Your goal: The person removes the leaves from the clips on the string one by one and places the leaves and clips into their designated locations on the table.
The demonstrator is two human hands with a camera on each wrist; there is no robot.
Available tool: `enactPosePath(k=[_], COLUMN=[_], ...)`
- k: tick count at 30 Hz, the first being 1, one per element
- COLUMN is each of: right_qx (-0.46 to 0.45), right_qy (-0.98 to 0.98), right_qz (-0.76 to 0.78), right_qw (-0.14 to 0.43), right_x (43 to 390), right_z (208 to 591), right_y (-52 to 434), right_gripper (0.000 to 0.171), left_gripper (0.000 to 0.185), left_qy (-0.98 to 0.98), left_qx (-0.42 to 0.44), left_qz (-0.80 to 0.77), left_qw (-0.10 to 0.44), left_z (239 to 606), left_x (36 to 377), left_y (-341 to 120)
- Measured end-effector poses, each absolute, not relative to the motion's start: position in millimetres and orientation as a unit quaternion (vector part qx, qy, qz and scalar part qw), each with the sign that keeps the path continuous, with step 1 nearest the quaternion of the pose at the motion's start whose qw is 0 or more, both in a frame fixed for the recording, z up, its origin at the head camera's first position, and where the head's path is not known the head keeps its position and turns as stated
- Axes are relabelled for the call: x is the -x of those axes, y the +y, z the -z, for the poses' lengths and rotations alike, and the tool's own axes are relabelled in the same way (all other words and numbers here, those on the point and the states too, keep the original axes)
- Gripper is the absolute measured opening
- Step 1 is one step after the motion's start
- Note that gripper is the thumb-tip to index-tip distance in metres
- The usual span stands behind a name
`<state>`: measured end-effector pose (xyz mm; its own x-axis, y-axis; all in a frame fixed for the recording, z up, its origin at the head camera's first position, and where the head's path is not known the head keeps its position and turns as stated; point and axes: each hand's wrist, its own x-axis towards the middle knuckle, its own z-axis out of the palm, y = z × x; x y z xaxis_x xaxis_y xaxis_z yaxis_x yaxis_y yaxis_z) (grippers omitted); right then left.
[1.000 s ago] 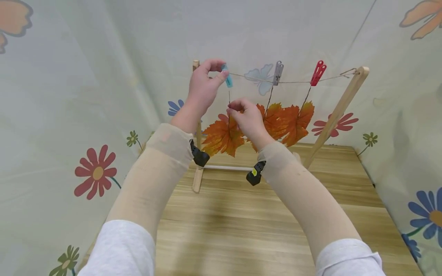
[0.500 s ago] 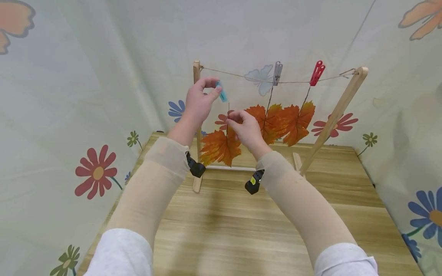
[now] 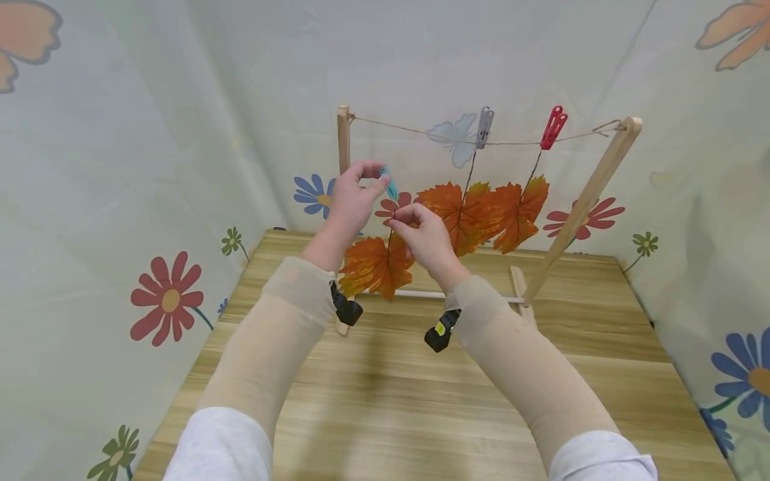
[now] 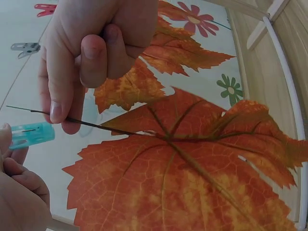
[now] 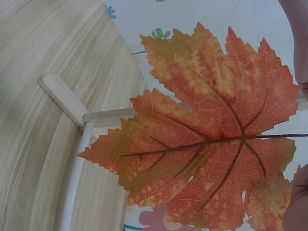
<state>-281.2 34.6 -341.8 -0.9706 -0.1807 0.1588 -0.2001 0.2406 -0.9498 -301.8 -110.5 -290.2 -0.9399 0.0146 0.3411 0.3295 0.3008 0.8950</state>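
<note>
Head view: the left hand (image 3: 351,200) pinches a blue clothespin (image 3: 388,183) between thumb and fingertips, below the string (image 3: 415,130) of the wooden rack (image 3: 592,190). Just beside it, the right hand (image 3: 424,234) pinches the stem of an orange leaf (image 3: 375,266), which hangs over the table's (image 3: 421,401) far edge.

Left wrist view: thumb and forefinger squeeze the thin stem (image 4: 91,124); the clothespin (image 4: 31,134) lies alongside.

Right wrist view: the leaf (image 5: 211,139) fills the frame, and the fingers are barely visible.
</note>
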Motion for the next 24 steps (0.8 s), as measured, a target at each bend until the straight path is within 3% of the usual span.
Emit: enactPosePath(k=[14,24], right_qx=[-0.103,-0.089], right_qy=[-0.782,-0.767], right_qz=[-0.615,-0.635], right_qw=[0.012,0.008], right_x=[276.4,269.1], right_z=[364.6,381.8], right_y=[42.5,51.5], right_gripper=[0.029,0.033], left_gripper=[0.031,0.033], left_qy=[-0.797,-0.812], left_qx=[0.090,0.065], left_qz=[0.584,0.573], left_qw=[0.123,0.084], left_z=[312.2,335.8], left_x=[299.9,297.3], left_y=[-114.7,-115.9])
